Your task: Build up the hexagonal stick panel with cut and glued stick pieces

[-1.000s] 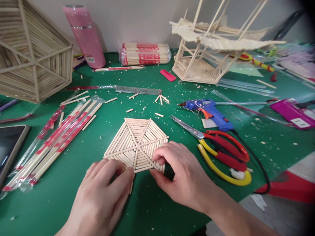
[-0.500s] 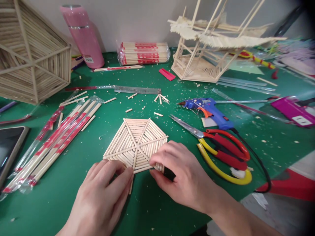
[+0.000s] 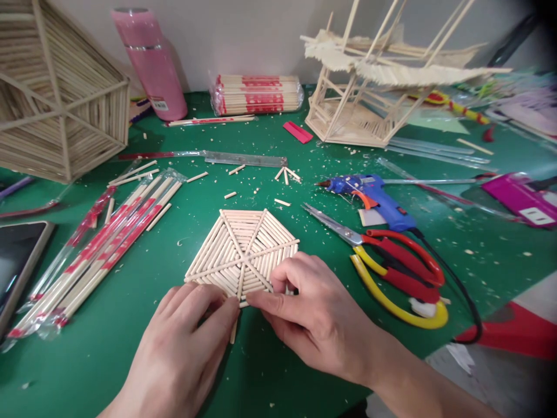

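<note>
Head view: on the green counter [image 3: 513,278], near the middle, lies a six-sided panel of wooden sticks [image 3: 239,244], its ribs crossing at the centre. The left hand [image 3: 183,337] is at its near-left edge with fingers bent and the tips close together; a short stick [image 3: 234,332] pokes out below them. The right hand [image 3: 322,313] is at its near-right edge, fingers curled and the thumb reaching along the rim. The fingertips are partly hidden, so I cannot tell how firmly either hand grips.

At the back, a clear plastic pack [image 3: 257,96] holds many red-banded chopsticks. On the left, clear sleeves [image 3: 115,244] hold more, lying slantwise. A pink flask [image 3: 150,64] stands capped, its contents hidden.

The counter's right edge runs diagonally at lower right, beyond the scissors [image 3: 391,267] and the blue glue gun [image 3: 372,197]. Green surface shows between sleeves and panel, and a narrower strip between panel and scissors. The counter's back meets a pale wall [image 3: 239,35].
</note>
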The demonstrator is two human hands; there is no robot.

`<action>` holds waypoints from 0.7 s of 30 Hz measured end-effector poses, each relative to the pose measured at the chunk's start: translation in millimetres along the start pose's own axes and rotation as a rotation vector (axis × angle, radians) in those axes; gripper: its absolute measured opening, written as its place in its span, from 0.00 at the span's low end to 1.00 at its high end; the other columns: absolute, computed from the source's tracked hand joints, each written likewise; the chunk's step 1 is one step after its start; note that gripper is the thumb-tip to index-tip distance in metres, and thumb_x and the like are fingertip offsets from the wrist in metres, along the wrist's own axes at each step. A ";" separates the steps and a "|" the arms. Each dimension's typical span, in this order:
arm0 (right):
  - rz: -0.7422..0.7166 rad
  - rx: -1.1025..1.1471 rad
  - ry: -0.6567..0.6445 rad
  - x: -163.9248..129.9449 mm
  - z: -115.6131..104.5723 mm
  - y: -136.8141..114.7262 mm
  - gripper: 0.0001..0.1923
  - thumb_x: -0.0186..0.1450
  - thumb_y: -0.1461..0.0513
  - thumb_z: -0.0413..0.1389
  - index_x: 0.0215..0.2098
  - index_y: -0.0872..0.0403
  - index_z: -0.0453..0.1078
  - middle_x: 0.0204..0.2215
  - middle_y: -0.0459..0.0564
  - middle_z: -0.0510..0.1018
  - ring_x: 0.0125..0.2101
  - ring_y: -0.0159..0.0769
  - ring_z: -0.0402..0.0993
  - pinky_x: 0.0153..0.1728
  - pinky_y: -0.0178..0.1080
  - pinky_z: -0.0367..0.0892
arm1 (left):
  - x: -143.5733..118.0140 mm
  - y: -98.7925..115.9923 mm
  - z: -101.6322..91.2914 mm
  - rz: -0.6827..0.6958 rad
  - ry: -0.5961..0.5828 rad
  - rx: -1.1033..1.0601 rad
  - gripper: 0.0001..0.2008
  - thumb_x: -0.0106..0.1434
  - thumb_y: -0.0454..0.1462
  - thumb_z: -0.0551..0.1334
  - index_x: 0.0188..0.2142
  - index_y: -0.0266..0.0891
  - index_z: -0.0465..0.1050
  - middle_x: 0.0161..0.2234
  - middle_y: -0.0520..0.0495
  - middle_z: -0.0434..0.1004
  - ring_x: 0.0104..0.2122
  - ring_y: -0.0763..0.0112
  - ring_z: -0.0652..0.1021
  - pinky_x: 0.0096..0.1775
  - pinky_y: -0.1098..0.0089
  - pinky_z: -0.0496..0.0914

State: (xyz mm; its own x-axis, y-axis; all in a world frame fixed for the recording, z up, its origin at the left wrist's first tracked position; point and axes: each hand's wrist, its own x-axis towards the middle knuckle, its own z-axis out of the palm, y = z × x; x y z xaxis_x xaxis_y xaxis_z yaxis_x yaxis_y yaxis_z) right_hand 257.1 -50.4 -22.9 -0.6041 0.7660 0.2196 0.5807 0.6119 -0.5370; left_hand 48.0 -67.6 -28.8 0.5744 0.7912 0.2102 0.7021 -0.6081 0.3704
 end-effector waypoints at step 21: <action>0.005 -0.106 -0.003 3.9 -0.9 -6.0 0.11 0.62 0.66 0.50 0.37 0.51 0.73 0.28 0.47 0.65 0.31 0.37 0.57 0.30 0.40 0.52 | 0.0 -0.1 0.9 0.008 0.028 0.012 0.07 0.63 0.32 0.52 0.38 0.41 0.68 0.31 0.49 0.69 0.28 0.70 0.70 0.28 0.68 0.66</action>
State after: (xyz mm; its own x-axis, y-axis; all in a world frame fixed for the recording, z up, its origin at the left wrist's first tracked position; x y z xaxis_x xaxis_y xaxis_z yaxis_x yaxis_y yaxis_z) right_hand 251.7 -50.9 -18.1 -0.6024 0.7688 0.2148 0.6384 0.6255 -0.4485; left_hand 48.3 -67.6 -29.7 0.5678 0.7880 0.2382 0.7028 -0.6147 0.3581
